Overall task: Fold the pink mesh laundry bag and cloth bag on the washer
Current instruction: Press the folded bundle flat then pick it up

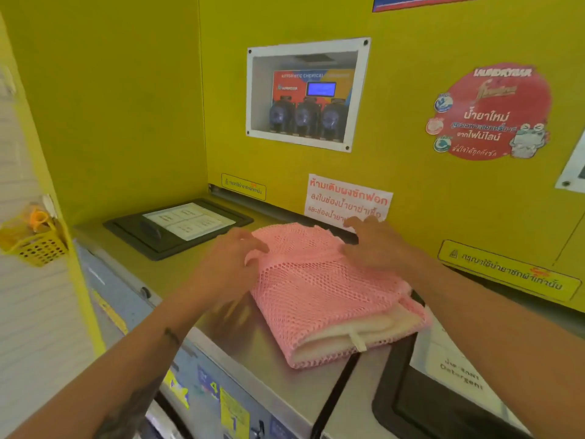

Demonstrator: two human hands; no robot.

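Left hand (235, 258) spread, fingers curled onto the near-left edge of the pink mesh laundry bag (329, 293); right hand (376, 242) flat and open, pressing its far edge. Folded already, cream cloth bag (345, 334) tucked inside, all atop the washer (240, 337). Likely risk: springy mesh unfolding once released, or sliding over the smooth metal toward the front edge.

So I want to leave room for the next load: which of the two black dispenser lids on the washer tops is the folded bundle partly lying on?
The right-hand lid, nearest the camera: the pink mesh bag overlaps its corner. The far-left lid lies clear.
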